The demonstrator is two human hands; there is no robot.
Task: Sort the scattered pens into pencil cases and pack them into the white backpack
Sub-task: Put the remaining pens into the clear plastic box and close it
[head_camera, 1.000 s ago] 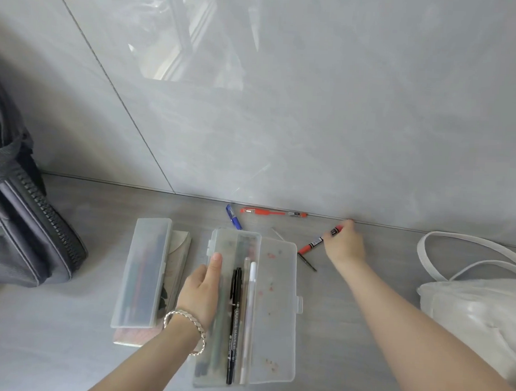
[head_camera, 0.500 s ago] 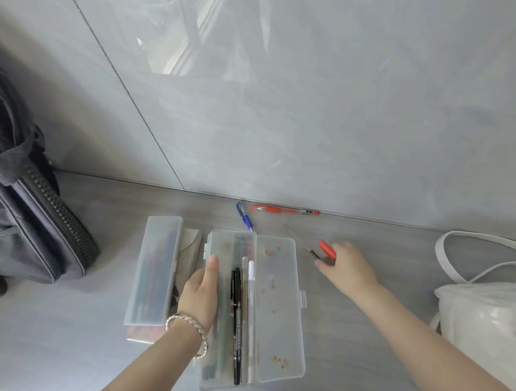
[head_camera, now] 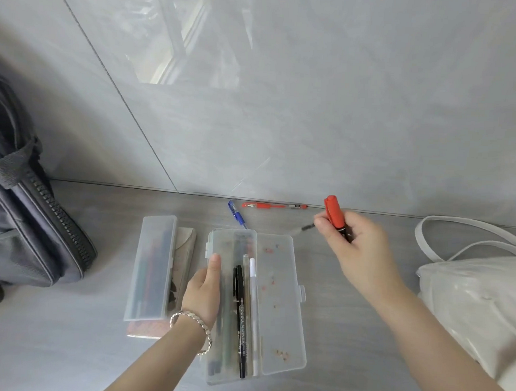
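Observation:
An open clear pencil case lies in front of me with a black marker and a white pen in its left half. My left hand rests flat on the case's left edge. My right hand is raised right of the case, gripping a red-capped marker that points up; a thin dark pen sticks out to its left. A blue pen and a red pen lie by the wall. The white backpack sits at the right.
A second, closed clear pencil case holding pens lies left of the open one, on top of a small notebook. A dark grey bag stands at the far left. The grey tiled wall rises just behind the pens.
My right hand has lifted the red-capped marker off the floor and turned it upright, drawing back from the wall. My left hand has stayed on the open case.

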